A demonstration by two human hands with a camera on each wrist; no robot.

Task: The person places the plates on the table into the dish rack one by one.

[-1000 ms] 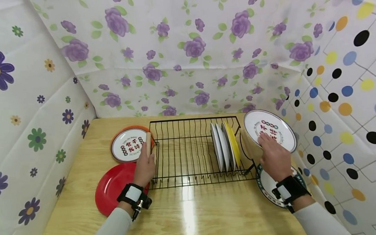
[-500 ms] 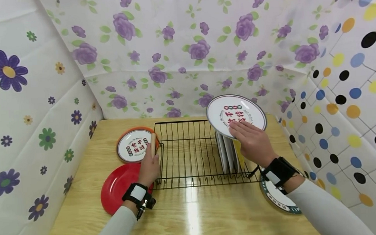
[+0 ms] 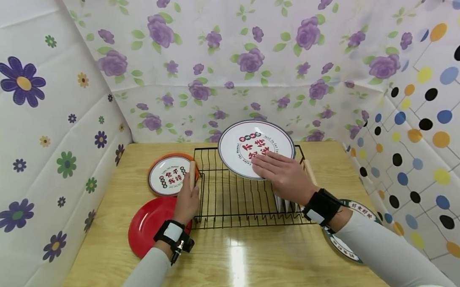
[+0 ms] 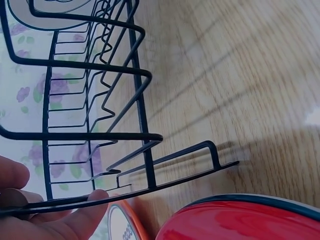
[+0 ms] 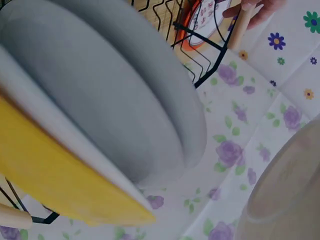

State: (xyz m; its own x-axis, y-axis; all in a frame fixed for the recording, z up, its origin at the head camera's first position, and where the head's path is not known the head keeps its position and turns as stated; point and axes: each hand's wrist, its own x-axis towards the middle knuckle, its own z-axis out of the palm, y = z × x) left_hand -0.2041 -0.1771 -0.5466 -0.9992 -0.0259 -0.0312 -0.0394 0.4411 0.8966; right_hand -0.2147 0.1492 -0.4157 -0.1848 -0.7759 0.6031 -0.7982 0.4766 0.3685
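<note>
My left hand (image 3: pixel 187 204) grips the wooden handle (image 3: pixel 192 172) at the left end of a black wire dish rack (image 3: pixel 236 216). My right hand (image 3: pixel 288 179) holds a white plate (image 3: pixel 234 149) with red characters and a dark rim, raised over the rack. Its fingers lie across the plate's upper face; the thumb is hidden. Standing in the rack's right end are several plates, partly covered by my right hand in the head view. The right wrist view shows white plates (image 5: pixel 100 95) and a yellow plate (image 5: pixel 65 175) there, with the held plate (image 5: pixel 290 170) apart from them.
Left of the rack, a white plate (image 3: pixel 165 175) lies on an orange plate (image 3: pixel 159 158), with a red plate (image 3: pixel 153 222) nearer. A green-rimmed plate (image 3: pixel 345 247) lies at the right, partly under my forearm. Patterned cloth walls (image 3: pixel 219 68) enclose the wooden table (image 3: pixel 203 262).
My right hand has carried the white plate leftward, from beyond the rack's right end to above its middle. My left hand keeps its grip on the handle. The head view has shifted slightly.
</note>
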